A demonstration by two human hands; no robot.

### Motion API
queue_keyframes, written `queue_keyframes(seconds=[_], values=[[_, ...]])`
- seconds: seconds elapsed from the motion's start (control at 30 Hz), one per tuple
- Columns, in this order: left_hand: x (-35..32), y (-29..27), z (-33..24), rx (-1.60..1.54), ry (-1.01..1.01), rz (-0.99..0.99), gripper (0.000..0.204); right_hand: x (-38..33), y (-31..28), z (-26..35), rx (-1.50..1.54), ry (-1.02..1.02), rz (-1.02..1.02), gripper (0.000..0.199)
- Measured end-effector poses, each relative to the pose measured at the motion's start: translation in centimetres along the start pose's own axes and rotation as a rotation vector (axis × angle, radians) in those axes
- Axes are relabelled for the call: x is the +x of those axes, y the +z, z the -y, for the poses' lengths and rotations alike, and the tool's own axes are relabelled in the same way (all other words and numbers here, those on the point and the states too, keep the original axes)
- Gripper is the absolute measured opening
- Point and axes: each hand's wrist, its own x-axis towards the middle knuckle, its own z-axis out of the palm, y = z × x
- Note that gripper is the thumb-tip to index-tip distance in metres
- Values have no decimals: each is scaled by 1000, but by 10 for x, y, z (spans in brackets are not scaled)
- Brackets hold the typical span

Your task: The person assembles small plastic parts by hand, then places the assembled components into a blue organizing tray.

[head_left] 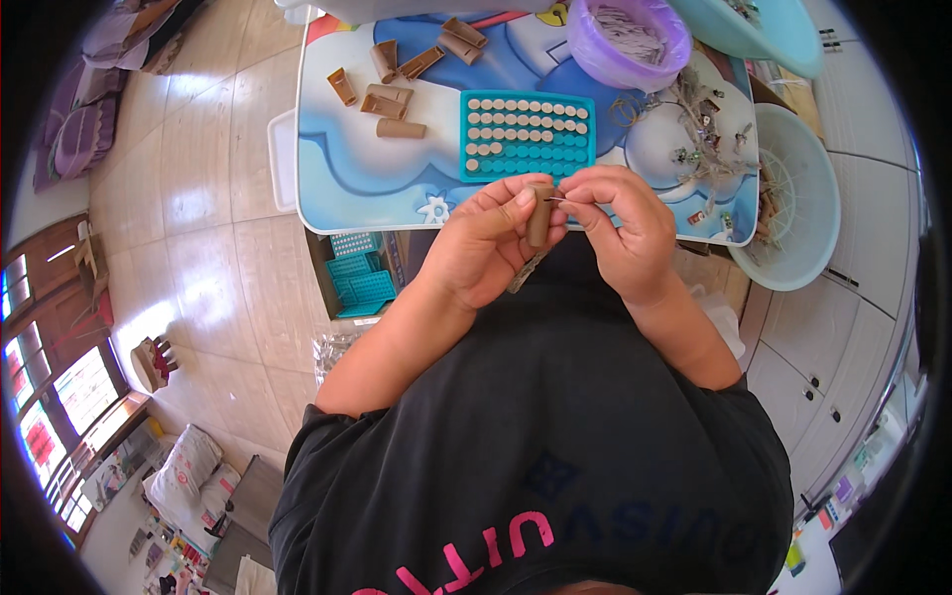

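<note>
My left hand (483, 246) grips a short brown cardboard tube (539, 216), held upright in front of my chest. My right hand (623, 226) pinches a thin wire or thread at the tube's top end, fingertips touching the tube's rim. Both hands hover just below the near edge of a small blue and white table (367, 178). On the table lies a teal tray (526, 134) with rows of round holes, many filled with pale tube ends. Several more brown tubes (392, 94) lie loose at the table's left side.
A purple bowl (627, 45) of pale strands stands at the table's far side, next to a tangle of wires and small parts (706, 134). A pale green basin (798, 198) sits on the right. More teal trays (359, 280) lie under the table on the tiled floor.
</note>
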Motion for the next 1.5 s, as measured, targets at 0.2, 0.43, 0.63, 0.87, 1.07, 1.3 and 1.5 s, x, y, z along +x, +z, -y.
queue_keyframes(seconds=[0.2,0.43,0.63,0.87,1.07,1.3,1.5], values=[[1,-1,0,-16,5,-9,24,1,2,1,1,-55,6,12],[1,-3,3,15,17,28,28,-1,7,-2,-62,-80,-15,14],[0,0,2,79,42,25,31,0,6,-2,-60,-97,-28,14],[2,-1,5,13,51,-3,28,0,9,-2,-99,-127,-22,12],[-1,4,3,53,22,-55,27,-3,7,-2,-87,-93,-34,12],[0,-1,4,97,19,-55,29,-4,9,-6,-130,-111,4,11],[-5,11,-13,251,-69,-86,23,4,-1,-1,218,253,137,23]])
